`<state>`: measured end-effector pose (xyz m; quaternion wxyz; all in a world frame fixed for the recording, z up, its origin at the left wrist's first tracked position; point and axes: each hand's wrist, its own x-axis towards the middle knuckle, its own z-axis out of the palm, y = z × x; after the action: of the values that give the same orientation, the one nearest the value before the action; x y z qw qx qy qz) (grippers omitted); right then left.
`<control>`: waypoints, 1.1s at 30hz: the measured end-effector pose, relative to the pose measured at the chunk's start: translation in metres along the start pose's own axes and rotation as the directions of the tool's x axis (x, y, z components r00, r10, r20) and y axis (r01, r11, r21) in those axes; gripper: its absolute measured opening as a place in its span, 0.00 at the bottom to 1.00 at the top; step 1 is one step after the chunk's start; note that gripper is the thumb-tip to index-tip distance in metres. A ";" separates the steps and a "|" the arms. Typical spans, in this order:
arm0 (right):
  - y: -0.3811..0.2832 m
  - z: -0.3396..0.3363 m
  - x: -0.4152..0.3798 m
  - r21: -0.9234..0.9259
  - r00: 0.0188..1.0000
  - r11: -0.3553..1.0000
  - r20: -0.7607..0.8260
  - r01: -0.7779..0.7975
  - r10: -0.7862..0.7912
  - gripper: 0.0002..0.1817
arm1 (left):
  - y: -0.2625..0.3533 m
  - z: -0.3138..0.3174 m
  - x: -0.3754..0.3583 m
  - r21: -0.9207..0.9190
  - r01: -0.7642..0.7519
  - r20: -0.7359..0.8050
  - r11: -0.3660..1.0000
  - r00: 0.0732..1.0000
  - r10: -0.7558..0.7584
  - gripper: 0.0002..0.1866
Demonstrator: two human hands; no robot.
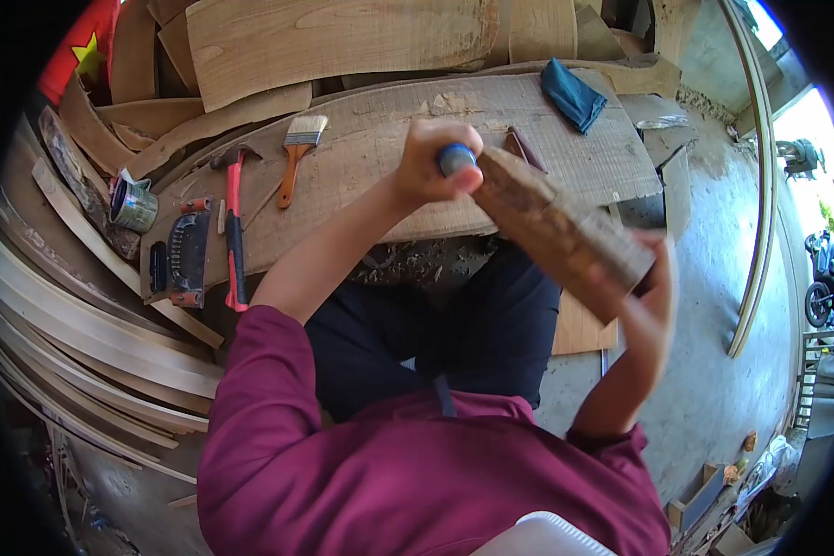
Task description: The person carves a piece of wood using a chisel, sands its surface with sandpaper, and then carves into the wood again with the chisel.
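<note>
Left hand (428, 165): fingers curled round blue-ended object (456, 159); right hand (656, 283), blurred: fingers gripping lower end of wooden block (565, 227); block slants between hands, overlapping surface (366, 190) edge in view.

Wooden slab (588, 171): rough-topped, saw-marked
Slab's left end: hammer (234, 236) between a black tool (192, 255) and a paintbrush (290, 171), bristles pointing away
Far right: crumpled blue-green cloth (573, 95)
Concrete floor (704, 250): small open box (697, 498), lower right
</note>
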<state>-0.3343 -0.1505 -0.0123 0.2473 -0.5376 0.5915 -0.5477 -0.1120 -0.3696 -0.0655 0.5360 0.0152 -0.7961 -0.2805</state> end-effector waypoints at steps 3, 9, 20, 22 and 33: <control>-0.055 -0.019 0.043 -0.026 0.987 1.000 0.158 0.006 -0.002 0.24 | 0.013 0.009 0.002 -0.134 0.052 -0.224 0.990 0.971 -0.081 0.23; -0.103 0.016 0.138 -0.333 0.760 0.728 0.522 0.599 -0.386 0.21 | 0.015 0.001 0.006 -0.280 0.149 -0.521 0.948 0.806 -0.281 0.28; -0.145 0.047 0.121 -0.484 0.754 0.583 0.491 0.653 -0.436 0.13 | 0.045 -0.048 0.050 -0.202 0.111 -0.781 0.973 0.581 -0.229 0.24; -0.151 0.039 0.121 -0.374 0.796 0.754 0.518 0.541 -0.314 0.13 | 0.043 -0.044 0.047 -0.251 0.119 -0.785 0.961 0.556 -0.274 0.24; -0.107 0.023 0.137 -0.315 0.776 0.771 0.531 0.554 -0.340 0.18 | 0.042 -0.029 0.051 -0.273 0.091 -0.657 0.958 0.710 -0.255 0.24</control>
<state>-0.3161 -0.2648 0.1196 0.1008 -0.8184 0.4799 -0.2996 -0.0971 -0.3633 0.0051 0.7612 0.1331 -0.5004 -0.3905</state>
